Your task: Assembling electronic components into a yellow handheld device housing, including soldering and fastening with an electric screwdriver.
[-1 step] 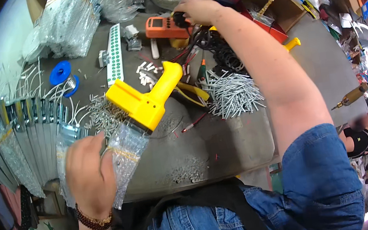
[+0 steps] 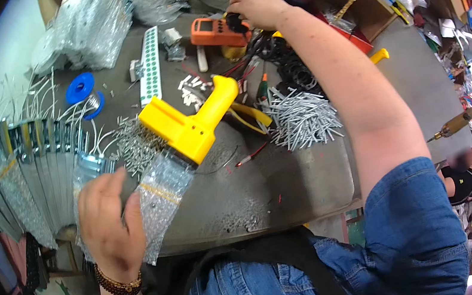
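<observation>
At the far side of the bench, my right hand point(image 2: 258, 10) has its fingers closed at the black dial of an orange multimeter point(image 2: 221, 32). The fingertips are partly hidden behind the hand. My left hand point(image 2: 111, 222) is at the near left, thumb apart from the curved fingers, with nothing visible between them. Beside its thumb lies a bubble-wrapped piece point(image 2: 162, 203) with a rubber band round it. This joins a yellow plastic housing with a grip point(image 2: 193, 123). Another wrapped metal piece point(image 2: 90, 165) lies partly under my left hand.
Wrapped metal strips point(image 2: 47, 174) with white wires line the left edge. A blue solder spool point(image 2: 80, 88) stands behind them. Small screws point(image 2: 137, 143) and a pile of long silvery pins point(image 2: 304, 118) flank the yellow housing. Yellow-handled pliers point(image 2: 251, 118) lie between. A person point(image 2: 461, 179) is at far right.
My left hand's fingers and thumb have spread slightly apart. My right hand stays at the multimeter. The whole view has shifted a little.
</observation>
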The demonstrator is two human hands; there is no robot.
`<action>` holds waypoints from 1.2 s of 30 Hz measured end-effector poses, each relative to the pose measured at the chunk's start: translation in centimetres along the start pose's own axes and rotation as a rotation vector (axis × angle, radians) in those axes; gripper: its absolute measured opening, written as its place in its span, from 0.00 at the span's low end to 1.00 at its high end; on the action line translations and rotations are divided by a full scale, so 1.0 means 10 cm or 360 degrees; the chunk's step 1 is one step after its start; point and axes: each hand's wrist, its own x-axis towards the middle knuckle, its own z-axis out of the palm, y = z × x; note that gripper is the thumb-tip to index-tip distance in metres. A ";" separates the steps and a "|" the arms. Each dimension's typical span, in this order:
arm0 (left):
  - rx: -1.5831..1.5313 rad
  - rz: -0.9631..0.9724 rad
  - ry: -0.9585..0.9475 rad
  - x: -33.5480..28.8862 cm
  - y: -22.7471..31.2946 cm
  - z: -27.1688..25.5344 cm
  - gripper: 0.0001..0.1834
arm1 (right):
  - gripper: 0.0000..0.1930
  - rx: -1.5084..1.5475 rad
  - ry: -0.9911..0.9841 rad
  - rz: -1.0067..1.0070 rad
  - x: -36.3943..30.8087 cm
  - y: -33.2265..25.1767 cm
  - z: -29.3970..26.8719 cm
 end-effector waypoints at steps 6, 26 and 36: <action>0.0352 -0.0225 0.0106 -0.25 -0.22 -0.05 0.28 | 0.25 0.0231 -0.0256 0.0149 0.10 -0.07 -0.01; -0.0344 0.0688 -0.0576 0.13 0.91 0.03 0.23 | 0.17 0.0269 -0.0215 0.0443 0.17 -0.34 -0.02; 0.0053 0.0257 -0.0142 0.08 0.34 0.41 0.38 | 0.18 0.0398 -0.0238 0.0569 0.20 -0.25 0.06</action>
